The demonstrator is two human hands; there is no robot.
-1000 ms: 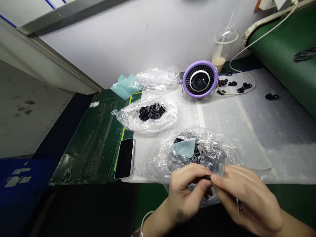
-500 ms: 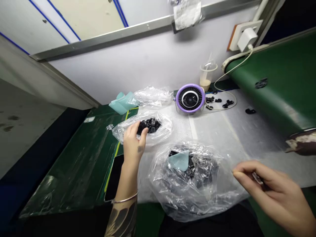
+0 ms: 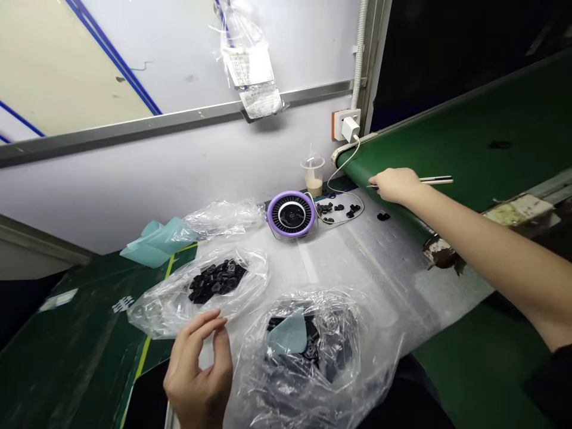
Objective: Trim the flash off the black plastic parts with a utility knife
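My right hand (image 3: 397, 185) reaches over the near end of the green conveyor belt (image 3: 447, 128). Its closed fingers hold a thin stick-like tool (image 3: 440, 180), with two slender pale ends behind the hand and a dark tip in front. Whatever lies under that tip is hidden by the hand. My left hand (image 3: 201, 363) is open and empty, fingers curved and apart from the thumb. Just beyond it lies an open clear plastic bag (image 3: 156, 313) of small black parts (image 3: 218, 279). A larger clear bag (image 3: 286, 387) with black parts and a light-blue sheet (image 3: 288, 335) sits to its right.
A purple-rimmed fan (image 3: 291, 214) stands near the wall, its cable running to a white plug (image 3: 350, 128). Behind it is a plastic cup (image 3: 314, 182) of pale drink. Loose black parts (image 3: 353, 210) lie beside the cable. Blue sheets (image 3: 154, 241) rest at the left.
My right hand has moved from beside the larger bag out to the belt. My left hand has drawn back from the smaller bag's parts towards me. The view has turned right.
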